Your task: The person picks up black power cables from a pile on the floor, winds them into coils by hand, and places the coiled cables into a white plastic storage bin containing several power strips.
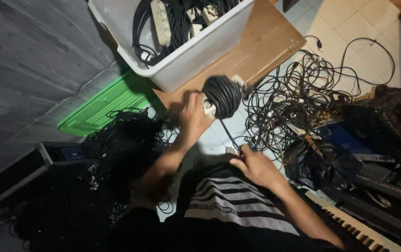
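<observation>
Right hand [252, 164] pinches black cable; left hand [192, 114] grips coiled power strip [222, 95].

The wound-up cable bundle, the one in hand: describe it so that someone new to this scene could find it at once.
Start at the big white plastic bin of cables on the brown board. Just below its near corner, the left hand holds up a power strip wrapped in black cable. Unlike the loose tangle of wires spread on the floor to its right, it is a tight, neat coil.
</observation>
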